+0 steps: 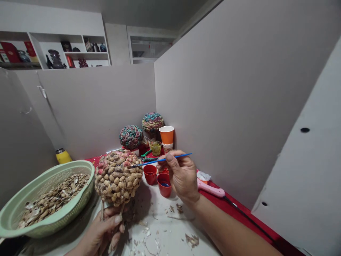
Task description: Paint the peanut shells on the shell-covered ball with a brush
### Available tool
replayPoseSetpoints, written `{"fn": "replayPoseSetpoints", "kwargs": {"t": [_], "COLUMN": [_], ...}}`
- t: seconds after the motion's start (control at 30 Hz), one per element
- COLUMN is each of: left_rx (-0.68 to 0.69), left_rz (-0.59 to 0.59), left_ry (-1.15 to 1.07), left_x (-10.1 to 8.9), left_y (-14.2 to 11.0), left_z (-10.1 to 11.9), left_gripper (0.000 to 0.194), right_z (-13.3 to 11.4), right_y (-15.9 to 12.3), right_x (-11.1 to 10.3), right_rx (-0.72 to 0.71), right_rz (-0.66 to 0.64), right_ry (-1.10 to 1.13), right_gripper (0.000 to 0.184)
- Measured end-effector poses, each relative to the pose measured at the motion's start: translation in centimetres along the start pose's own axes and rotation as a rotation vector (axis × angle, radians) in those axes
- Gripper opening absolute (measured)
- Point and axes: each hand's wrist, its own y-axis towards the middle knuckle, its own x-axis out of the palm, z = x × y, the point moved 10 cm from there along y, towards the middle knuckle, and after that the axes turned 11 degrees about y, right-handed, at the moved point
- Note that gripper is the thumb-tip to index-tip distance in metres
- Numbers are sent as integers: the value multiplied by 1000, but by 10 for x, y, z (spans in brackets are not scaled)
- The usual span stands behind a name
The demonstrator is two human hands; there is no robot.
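My left hand (108, 227) is closed round thin sticks under a ball covered in nutshells (119, 183), holding it upright. Pink and dark paint marks its upper part, while the lower shells are plain tan. Between the thumb and fingers of my right hand (183, 177) is a thin blue paintbrush (149, 163), its tip at the upper right side of the ball. Just below the brush stand a red cup (150, 179) and another red cup with dark blue liquid (164, 192). Part of a further red cup shows behind my right fingers.
A green colander (87, 192) of loose shells stands at left. Two painted balls (131, 137) (152, 122), an orange paper cup (167, 136) and a clear cup (155, 148) stand behind. A pink-handled tool with a cord (211, 189) lies right. Grey panels (226, 106) enclose the table.
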Motion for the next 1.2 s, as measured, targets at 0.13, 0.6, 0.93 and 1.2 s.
{"fn": "replayPoseSetpoints", "kwargs": {"t": [0.13, 0.6, 0.93, 1.2], "left_rx": [-13, -26, 1, 31], "left_rz": [3, -23, -49, -6], "left_ry": [-6, -7, 47, 34], "left_x": [0, 8, 11, 6], "left_y": [0, 0, 0, 0], "left_z": [-2, -2, -2, 4], "left_gripper": [47, 48, 43, 41], "right_z": [3, -15, -24, -26], "right_y": [-6, -21, -34, -27], "right_x": [2, 15, 32, 27], "right_rx": [-4, -104, -208, -157], "right_rz": [-23, -55, -161, -121], "right_ry": [-27, -86, -194, -212], "right_gripper": [27, 26, 13, 15]}}
